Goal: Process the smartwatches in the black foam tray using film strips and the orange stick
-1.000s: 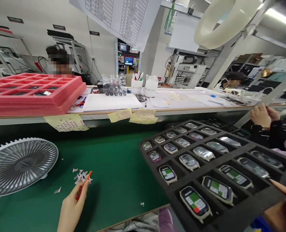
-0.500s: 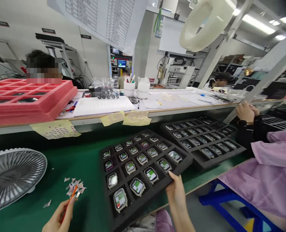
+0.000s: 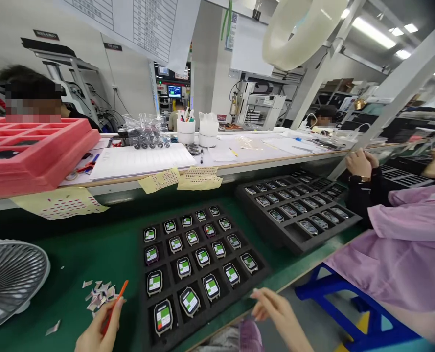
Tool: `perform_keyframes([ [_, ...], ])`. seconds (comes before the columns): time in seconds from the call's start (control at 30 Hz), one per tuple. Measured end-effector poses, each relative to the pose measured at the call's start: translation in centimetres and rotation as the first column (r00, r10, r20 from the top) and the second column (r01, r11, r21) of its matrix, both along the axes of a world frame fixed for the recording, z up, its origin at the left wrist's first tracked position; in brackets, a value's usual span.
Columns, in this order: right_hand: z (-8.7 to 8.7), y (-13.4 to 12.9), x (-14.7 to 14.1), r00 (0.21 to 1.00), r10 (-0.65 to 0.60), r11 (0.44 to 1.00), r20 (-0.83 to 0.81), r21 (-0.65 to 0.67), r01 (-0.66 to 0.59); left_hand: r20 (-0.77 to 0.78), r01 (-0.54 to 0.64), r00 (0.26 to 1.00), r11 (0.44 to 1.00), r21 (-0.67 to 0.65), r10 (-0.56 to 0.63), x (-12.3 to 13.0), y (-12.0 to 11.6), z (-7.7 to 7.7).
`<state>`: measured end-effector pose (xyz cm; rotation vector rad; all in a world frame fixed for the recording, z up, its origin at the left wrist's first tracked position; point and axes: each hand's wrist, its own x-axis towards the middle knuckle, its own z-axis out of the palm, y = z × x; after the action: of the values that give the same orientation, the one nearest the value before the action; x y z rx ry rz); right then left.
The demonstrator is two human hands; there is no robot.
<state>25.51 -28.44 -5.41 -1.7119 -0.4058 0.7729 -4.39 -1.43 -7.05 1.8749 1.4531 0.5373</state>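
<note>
My left hand (image 3: 102, 325) is closed around a thin orange stick-like tool (image 3: 121, 292), its tip pointing up and away. Just beyond the fingers lies a small heap of crumpled film scraps (image 3: 100, 293) on the green bench. To the right sits a black foam tray (image 3: 206, 318) with rows of watches (image 3: 190, 299), their screens lit with green and white blocks. One watch (image 3: 163, 317) at the near left also shows a red patch. Off the tray's near right edge is my right hand (image 3: 274, 308), apart from it, fingers loosely bent and holding nothing.
More watches fill a second black tray (image 3: 294, 239) to the right. A grey fan (image 3: 8, 283) stands left. On the shelf are a pink foam tray (image 3: 30, 166), papers and a white pen cup (image 3: 185, 132). A co-worker's sleeve (image 3: 411, 234) and blue stool (image 3: 349, 303) are at right.
My right hand has let go of the black tray's near right edge and drawn away. The tray has turned slightly and now lies flat. My left hand still holds the orange tool.
</note>
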Motion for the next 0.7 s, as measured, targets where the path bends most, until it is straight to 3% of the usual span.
perform_keyframes([
  [0.07,0.9,-1.0,1.6,0.962,-0.133,0.991,0.237,0.009,0.135,0.040,0.009,0.999,0.999,0.050,-0.011,1.0,-0.6,0.5],
  [0.13,1.3,-1.2,3.2,0.867,-0.262,0.956,0.423,-0.011,0.294,0.055,0.046,0.997,0.996,0.082,-0.050,2.0,-1.3,1.0],
  [0.23,0.8,0.1,4.9,0.750,-0.258,0.930,0.609,-0.053,0.363,0.033,0.126,0.991,0.988,0.087,-0.130,3.3,-2.4,1.4],
  [0.37,-1.3,2.2,6.0,0.841,-0.165,0.961,0.515,-0.108,0.254,0.002,0.147,0.989,0.987,0.070,-0.147,4.0,-3.4,1.5],
  [0.47,-2.4,3.0,6.1,0.874,-0.167,0.961,0.456,-0.124,0.249,0.012,0.114,0.993,0.993,0.016,-0.114,4.1,-3.7,1.6],
  [0.7,-2.5,3.3,4.9,0.886,-0.174,0.959,0.429,-0.130,0.252,-0.017,0.076,0.997,0.995,-0.069,-0.077,3.4,-2.8,1.5],
])
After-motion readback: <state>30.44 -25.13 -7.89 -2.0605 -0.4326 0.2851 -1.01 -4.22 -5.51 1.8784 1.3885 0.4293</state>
